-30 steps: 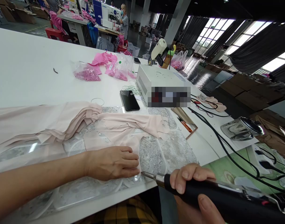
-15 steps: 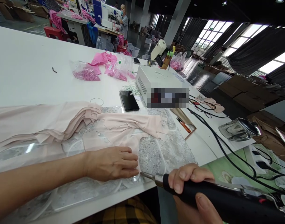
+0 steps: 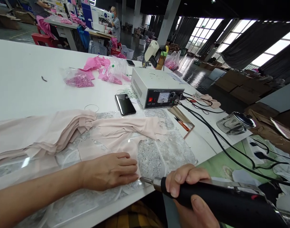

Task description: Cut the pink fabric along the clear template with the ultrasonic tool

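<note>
My left hand (image 3: 111, 171) lies flat, palm down, on a thin pale pink fabric piece (image 3: 132, 147), fingers stretched out to the right. My right hand (image 3: 190, 186) is wrapped round the black handle of a handheld ultrasonic cutter (image 3: 221, 202). Its narrow metal tip points left and sits close to my left fingertips, at the fabric's edge. Whether the tip touches the cloth I cannot tell. Under the fabric is a clear sheet over a grey stone-patterned mat (image 3: 175, 148). A layered stack of pale pink fabric (image 3: 45, 129) lies to the left.
Behind the mat are a black phone (image 3: 125, 104) and a white control box (image 3: 156, 79) with a dial. Black cables (image 3: 206, 126) run along the right side, near a glass mug (image 3: 232, 123). Bags of pink pieces (image 3: 79, 79) lie farther back. A person (image 3: 116, 27) works beyond.
The view has turned slightly, so the table and everything on it appears a little farther left. My hands and the cutter keep nearly the same pose, with the tip still beside my left fingers.
</note>
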The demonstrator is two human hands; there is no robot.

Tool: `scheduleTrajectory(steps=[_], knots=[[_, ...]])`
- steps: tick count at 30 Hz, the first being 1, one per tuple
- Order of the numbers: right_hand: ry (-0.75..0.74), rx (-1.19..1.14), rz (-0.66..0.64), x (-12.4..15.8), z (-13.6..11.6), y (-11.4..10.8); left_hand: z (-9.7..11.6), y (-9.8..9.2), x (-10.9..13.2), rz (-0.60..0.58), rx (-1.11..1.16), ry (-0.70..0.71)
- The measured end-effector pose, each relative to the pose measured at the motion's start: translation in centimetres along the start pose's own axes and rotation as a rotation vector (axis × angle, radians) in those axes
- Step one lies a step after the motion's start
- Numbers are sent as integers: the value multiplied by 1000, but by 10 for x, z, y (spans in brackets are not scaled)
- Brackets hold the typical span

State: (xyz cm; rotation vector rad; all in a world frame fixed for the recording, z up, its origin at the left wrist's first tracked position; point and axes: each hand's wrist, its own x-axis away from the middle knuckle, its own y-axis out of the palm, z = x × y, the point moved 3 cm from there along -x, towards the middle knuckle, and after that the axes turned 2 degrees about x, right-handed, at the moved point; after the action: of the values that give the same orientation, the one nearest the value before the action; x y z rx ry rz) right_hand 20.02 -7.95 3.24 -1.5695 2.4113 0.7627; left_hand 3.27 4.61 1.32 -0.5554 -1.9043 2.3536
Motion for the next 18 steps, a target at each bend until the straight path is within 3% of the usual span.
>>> scheduleTrajectory(steps=[9,18], knots=[[32,46,55,-1,2,2,1,-5,-3,1,-34,11],[6,31,29,-3,2,1,2,-7,-4,0,-14,-6]])
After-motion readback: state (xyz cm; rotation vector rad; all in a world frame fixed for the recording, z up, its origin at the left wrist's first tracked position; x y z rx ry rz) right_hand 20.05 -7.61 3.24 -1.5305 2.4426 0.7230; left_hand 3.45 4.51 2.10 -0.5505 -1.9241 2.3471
